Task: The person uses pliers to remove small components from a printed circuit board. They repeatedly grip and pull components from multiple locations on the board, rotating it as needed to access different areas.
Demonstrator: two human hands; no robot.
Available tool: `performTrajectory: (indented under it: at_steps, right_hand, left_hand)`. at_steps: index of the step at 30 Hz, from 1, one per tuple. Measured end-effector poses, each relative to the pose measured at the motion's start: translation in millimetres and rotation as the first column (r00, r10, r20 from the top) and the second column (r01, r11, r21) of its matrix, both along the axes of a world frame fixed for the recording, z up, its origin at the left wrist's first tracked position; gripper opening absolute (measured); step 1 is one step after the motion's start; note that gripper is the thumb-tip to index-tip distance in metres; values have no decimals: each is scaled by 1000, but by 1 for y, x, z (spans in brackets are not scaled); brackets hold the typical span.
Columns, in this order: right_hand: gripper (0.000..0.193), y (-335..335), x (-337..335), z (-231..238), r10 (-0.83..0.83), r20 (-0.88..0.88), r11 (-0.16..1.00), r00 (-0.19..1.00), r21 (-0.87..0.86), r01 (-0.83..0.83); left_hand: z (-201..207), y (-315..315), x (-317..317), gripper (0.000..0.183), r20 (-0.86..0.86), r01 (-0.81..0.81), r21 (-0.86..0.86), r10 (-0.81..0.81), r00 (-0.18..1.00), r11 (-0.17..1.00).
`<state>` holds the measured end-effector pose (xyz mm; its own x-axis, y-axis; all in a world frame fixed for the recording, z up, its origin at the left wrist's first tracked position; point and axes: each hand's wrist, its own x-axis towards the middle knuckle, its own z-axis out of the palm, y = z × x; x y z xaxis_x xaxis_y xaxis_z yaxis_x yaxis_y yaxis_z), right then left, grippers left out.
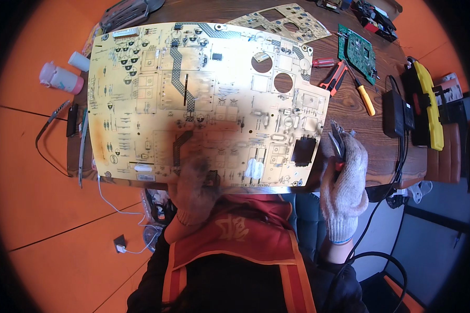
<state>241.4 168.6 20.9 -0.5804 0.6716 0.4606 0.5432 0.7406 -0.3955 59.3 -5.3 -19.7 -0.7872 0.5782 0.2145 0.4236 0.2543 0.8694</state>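
A large tan circuit board (224, 104) with dark traces, printed symbols and cut-out holes spans the desk and reaches past its near edge. At that near edge, my left hand (196, 182), in a pale work glove, grips the board. The hand looks blurred and dark, so its separate fingers are hard to make out. My right hand (344, 182), also gloved, is just beyond the board's right edge. Its fingers are closed round a pair of pliers (338, 143), metal jaws pointing up and away, with a bit of red handle showing.
Right of the board lie an orange-and-black tool (334, 78), a yellow-handled screwdriver (366, 100) and a green circuit board (356, 49). A smaller tan board (282, 21) lies behind. A black adapter (397, 112) trails cables at the right. A pink-and-white bottle (61, 78) is at the left.
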Motion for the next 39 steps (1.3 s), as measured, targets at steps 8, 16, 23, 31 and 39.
performTrajectory:
  at_steps: [8,16,23,31,39]
  right_hand:
    - [46,-1,1,-1,-25,15,1000,1000,15,24]
    - [47,0,1,0,-24,11,998,1000,61,23]
    - [46,4,4,-4,-75,6,995,997,72,75]
    - [46,8,8,-7,-105,12,990,994,94,103]
    - [46,7,9,-10,-99,9,994,995,50,99]
  left_hand:
    - [-16,-6,-3,47,-87,16,54,-11,996,998]
    - [-21,-3,1,48,-10,46,261,-45,999,964]
    - [-9,2,-3,49,-110,94,148,-78,991,985]
    - [-21,-1,-5,36,96,83,449,-141,985,889]
    - [-11,5,-4,33,108,132,486,-209,972,864]
